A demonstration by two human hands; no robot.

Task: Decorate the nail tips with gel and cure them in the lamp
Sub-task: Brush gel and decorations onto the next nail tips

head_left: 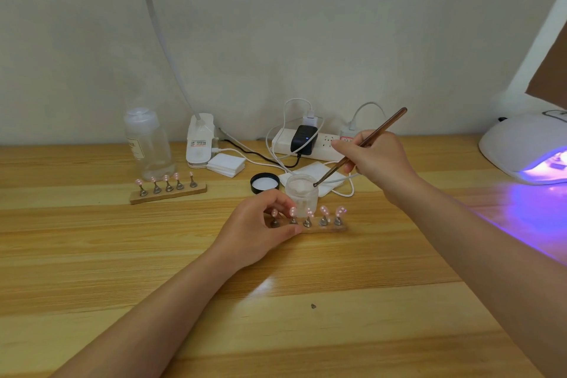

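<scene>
Where violet lamp (524, 147) glow falls, wooden table (122, 255) meets wall (306, 24).

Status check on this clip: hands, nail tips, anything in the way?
Left hand grips near nail-tip strip. Right hand holds brush, tip at open gel jar. Curing lamp lit. Nothing blocking.

I can make out labels on the clear bottle (149, 144), the lamp clamp (198, 143) and the power strip (310, 146), but none is legible.
</scene>
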